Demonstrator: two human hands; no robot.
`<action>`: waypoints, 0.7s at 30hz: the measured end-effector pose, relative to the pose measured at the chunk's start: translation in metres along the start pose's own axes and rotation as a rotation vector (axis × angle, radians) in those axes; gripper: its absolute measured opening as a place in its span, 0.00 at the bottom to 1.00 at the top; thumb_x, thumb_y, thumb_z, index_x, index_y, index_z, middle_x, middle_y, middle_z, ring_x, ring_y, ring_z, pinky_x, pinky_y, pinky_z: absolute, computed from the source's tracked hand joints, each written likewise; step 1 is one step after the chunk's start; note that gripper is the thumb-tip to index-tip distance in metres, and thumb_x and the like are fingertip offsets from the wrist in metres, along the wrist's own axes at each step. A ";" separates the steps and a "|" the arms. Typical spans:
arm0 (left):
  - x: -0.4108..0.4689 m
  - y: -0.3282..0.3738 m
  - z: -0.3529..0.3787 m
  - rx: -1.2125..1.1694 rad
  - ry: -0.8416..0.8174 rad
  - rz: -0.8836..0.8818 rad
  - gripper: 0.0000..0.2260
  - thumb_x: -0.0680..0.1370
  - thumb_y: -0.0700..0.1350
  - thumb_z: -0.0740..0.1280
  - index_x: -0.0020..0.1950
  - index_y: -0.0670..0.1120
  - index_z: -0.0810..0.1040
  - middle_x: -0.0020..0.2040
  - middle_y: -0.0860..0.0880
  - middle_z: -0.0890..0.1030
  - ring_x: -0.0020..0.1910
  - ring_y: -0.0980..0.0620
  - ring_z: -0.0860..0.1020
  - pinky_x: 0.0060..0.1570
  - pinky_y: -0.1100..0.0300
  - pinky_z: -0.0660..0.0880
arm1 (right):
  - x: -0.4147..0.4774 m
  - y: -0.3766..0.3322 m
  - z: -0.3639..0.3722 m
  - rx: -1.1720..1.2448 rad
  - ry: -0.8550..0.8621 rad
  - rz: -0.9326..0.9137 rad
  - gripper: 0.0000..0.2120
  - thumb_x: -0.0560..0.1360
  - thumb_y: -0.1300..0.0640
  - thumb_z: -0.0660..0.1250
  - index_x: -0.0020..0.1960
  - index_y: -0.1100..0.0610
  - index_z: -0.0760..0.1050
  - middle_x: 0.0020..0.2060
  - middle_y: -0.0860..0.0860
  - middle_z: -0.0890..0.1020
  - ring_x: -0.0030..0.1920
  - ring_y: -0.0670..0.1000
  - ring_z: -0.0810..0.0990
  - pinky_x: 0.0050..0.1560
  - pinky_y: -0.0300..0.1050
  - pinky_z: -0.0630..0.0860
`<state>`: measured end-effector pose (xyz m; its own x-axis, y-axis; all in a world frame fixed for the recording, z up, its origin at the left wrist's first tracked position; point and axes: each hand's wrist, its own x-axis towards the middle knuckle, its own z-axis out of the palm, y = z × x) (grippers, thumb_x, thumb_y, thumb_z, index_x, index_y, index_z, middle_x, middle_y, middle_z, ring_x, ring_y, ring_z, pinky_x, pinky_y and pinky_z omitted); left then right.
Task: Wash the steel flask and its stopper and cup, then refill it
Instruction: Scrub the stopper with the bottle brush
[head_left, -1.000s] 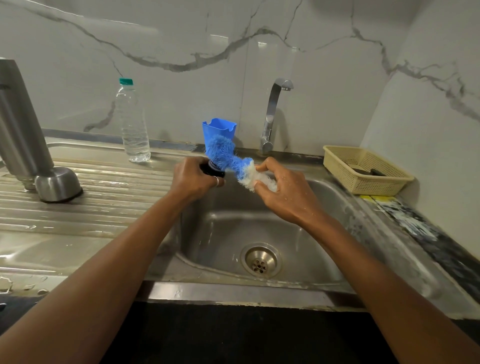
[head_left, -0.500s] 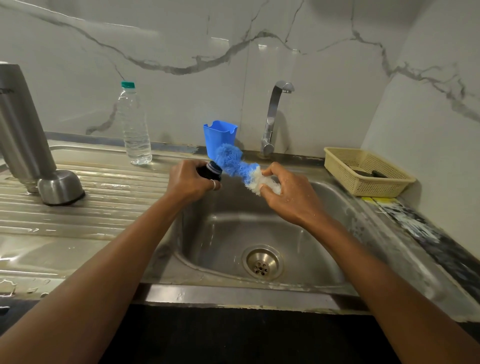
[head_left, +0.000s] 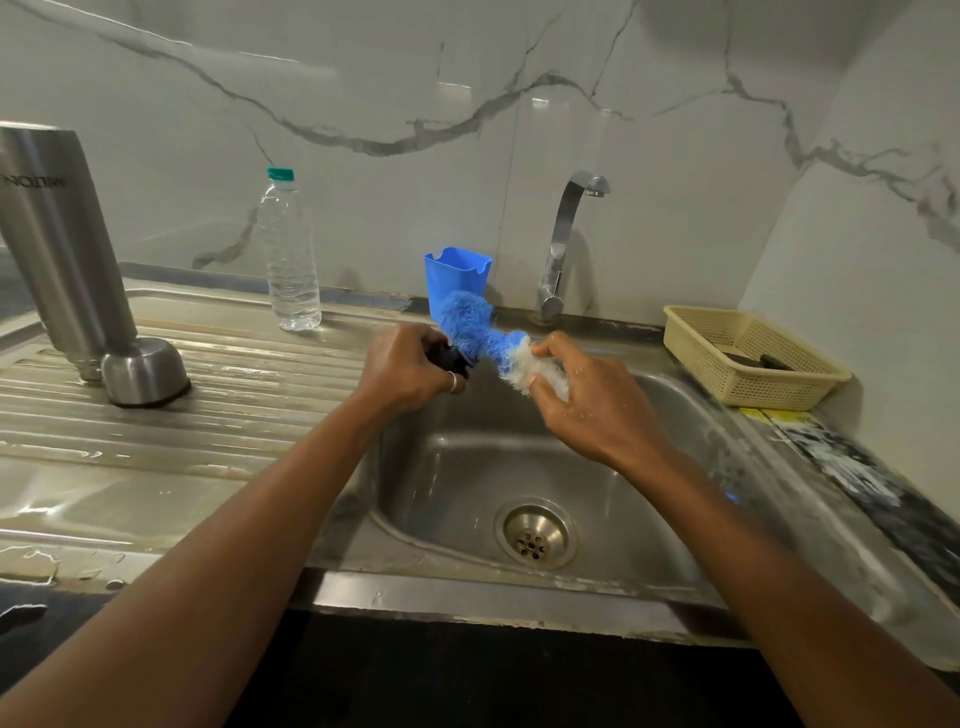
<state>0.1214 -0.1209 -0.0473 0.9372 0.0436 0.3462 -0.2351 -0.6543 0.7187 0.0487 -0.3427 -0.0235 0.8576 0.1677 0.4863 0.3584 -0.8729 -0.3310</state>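
Observation:
My left hand (head_left: 405, 371) grips a small black stopper (head_left: 451, 357) above the sink's left rim. My right hand (head_left: 592, 402) holds the white end of a blue-and-white bottle brush (head_left: 480, 332), whose blue bristles press against the stopper. The steel flask (head_left: 57, 244) stands upside down on the wet draining board at far left. Its steel cup (head_left: 145, 371) sits upside down right beside it.
The sink basin (head_left: 467, 483) with its drain (head_left: 535, 532) lies under my hands. A tap (head_left: 563, 244) rises behind. A blue plastic holder (head_left: 457, 275) and a clear water bottle (head_left: 290, 254) stand at the back. A beige basket (head_left: 748, 353) sits right.
The brush head has shifted slightly around the stopper as my hands worked it. Both hands stayed over the sink's back left corner.

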 end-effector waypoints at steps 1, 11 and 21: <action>0.000 0.002 0.001 0.000 -0.003 0.022 0.21 0.62 0.48 0.83 0.54 0.49 0.86 0.46 0.51 0.85 0.46 0.52 0.82 0.43 0.61 0.76 | 0.001 0.002 0.000 0.000 0.002 0.011 0.13 0.79 0.48 0.64 0.63 0.44 0.71 0.44 0.49 0.81 0.42 0.53 0.79 0.39 0.48 0.76; 0.001 0.003 0.002 -0.158 0.067 -0.049 0.27 0.63 0.48 0.84 0.60 0.48 0.84 0.48 0.53 0.85 0.46 0.58 0.82 0.39 0.70 0.71 | 0.000 0.014 0.003 0.097 -0.004 0.082 0.12 0.78 0.51 0.67 0.61 0.46 0.74 0.45 0.47 0.81 0.41 0.51 0.79 0.39 0.45 0.71; 0.005 -0.002 0.001 -0.113 0.165 -0.150 0.19 0.65 0.54 0.82 0.52 0.49 0.86 0.43 0.51 0.85 0.43 0.53 0.81 0.35 0.63 0.72 | -0.003 0.007 0.010 0.107 -0.038 0.057 0.11 0.78 0.52 0.66 0.61 0.48 0.73 0.44 0.46 0.80 0.39 0.45 0.77 0.35 0.43 0.71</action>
<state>0.1269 -0.1201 -0.0469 0.9111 0.2623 0.3180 -0.1329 -0.5434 0.8289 0.0521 -0.3447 -0.0349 0.8902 0.1386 0.4340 0.3447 -0.8278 -0.4427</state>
